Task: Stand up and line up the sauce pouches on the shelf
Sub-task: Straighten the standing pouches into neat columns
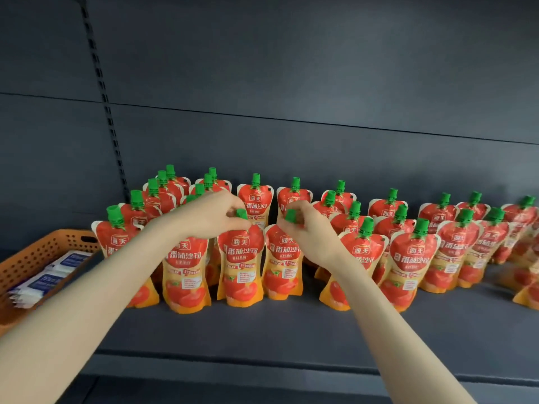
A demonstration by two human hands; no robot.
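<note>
Currently, the left hand (214,215) pinches the green cap (241,213) of 1 front-row pouch (240,266); the right hand (310,228) pinches the second cap (290,215), on the neighbouring pouch (282,266). Both pouches stand upright on the shelf (262,330), just beside each other. Steer by the caps, keep each base flat, and bring both faces level. Avoid sideways pulls: adjacent pouches (186,266) stand close and would likely topple.

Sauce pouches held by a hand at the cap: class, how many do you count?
2. The front-row pouch pinched by the left hand, and the pouch right of it pinched by the right hand. Both hands show; none hidden.
</note>
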